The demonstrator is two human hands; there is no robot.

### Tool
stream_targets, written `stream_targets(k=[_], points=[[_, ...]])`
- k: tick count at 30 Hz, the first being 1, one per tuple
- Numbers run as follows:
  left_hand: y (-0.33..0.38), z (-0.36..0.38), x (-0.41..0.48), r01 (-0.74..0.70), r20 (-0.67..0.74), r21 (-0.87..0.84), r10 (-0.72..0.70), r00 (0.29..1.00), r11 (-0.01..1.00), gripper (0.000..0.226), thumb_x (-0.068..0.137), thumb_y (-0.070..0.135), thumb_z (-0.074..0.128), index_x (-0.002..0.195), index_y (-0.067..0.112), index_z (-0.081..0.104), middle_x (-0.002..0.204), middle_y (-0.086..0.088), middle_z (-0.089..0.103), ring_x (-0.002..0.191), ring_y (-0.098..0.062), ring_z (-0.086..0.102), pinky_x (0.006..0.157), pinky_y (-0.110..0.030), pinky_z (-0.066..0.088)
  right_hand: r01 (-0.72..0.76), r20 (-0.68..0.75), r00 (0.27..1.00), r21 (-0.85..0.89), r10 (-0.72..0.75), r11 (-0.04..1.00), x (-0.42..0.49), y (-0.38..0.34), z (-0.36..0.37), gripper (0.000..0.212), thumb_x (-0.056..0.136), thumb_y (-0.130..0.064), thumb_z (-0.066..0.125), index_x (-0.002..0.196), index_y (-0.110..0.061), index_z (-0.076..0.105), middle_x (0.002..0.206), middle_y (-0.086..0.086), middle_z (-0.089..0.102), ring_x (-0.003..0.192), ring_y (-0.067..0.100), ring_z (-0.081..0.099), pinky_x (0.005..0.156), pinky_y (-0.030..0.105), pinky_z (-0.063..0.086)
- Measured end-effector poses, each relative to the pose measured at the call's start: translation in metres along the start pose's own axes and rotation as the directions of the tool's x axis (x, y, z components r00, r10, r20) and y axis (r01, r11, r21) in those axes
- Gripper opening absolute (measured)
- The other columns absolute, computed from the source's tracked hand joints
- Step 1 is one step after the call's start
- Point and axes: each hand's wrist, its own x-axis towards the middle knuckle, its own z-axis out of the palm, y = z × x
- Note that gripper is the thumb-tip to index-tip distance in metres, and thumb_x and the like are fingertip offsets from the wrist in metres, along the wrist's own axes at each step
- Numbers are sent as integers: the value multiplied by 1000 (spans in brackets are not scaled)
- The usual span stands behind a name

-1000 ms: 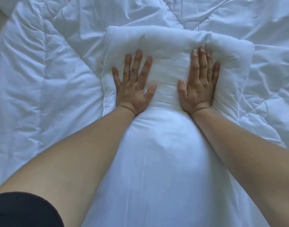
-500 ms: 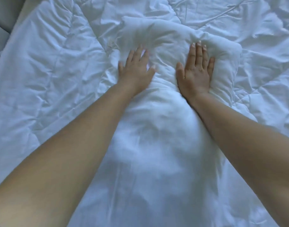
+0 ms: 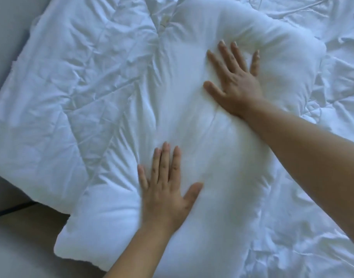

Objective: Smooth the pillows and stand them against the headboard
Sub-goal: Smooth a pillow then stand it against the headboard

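A white pillow (image 3: 208, 137) lies flat on the rumpled duvet (image 3: 71, 87). The left hand (image 3: 166, 189) and the right hand (image 3: 236, 85) press it, palms down, fingers spread wide, gripping nothing.

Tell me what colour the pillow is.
White, plain; the pillow shows in the head view.

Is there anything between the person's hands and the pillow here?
Nothing visible. The left hand and the right hand both lie flat, fingers spread, directly on the white pillow, which lies on the rumpled duvet. No headboard is in view.
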Motion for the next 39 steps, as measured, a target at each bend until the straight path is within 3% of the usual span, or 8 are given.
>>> stream_targets(k=[6,12,15,17,21,24,30,39], points=[[-18,32,13,29,48,-46,-27,998,999,88,93,74,26,159,16,16,167,-6,8,154,-25,7,118,-59,15,-26,14,1000,32,25,999,14,2,26,75,94,-68,25,158,-37,4,169,-3,-1,156,22,-2,119,63,-6],[-17,17,24,83,176,-161,-54,983,983,89,90,77,19,158,27,-11,165,7,-20,151,-16,-20,121,-54,-3,-125,174,977,-23,127,992,28,-19,2,83,90,-74,17,159,-32,0,168,-3,-7,155,19,-11,117,65,-10],[-23,-15,24,33,217,-338,44,975,941,97,82,84,27,157,33,-9,161,16,-27,147,-7,-28,118,-46,-13,-238,222,948,12,229,971,47,-47,-23,91,88,-75,32,158,-21,11,168,5,0,155,22,-4,116,70,-5],[-36,-44,24,38,228,-530,99,969,847,96,78,84,38,156,32,19,165,16,-2,150,-1,-10,124,-35,-1,-227,224,952,65,207,972,59,-70,-38,94,85,-70,51,155,-15,19,167,6,8,154,25,3,116,71,5],[-73,-92,36,111,69,-662,-87,994,742,66,86,62,58,138,22,53,137,10,52,127,-4,46,108,-24,37,159,296,937,113,-186,981,93,-116,-57,82,85,-57,66,152,-21,35,161,3,28,151,24,20,117,58,27],[-100,-92,48,207,13,-540,-238,971,816,67,88,53,60,143,18,46,142,0,46,132,-17,41,108,-38,39,288,391,876,43,-282,957,116,-143,-51,76,85,-62,62,149,-26,41,158,-5,36,149,20,26,117,59,22],[-125,-57,37,476,277,-587,-391,878,654,104,71,80,54,150,20,27,146,-5,44,132,-23,44,105,-38,42,270,556,817,-131,-155,954,131,-157,-23,84,80,-86,21,145,-38,43,157,-8,38,152,15,18,115,67,-10],[-129,-52,8,501,278,-493,-417,865,711,94,65,89,46,127,18,36,118,-5,60,103,-28,61,82,-44,54,389,559,798,-195,-224,901,117,-116,-47,109,57,-101,11,136,-33,47,151,-10,42,151,16,19,114,72,-6]])
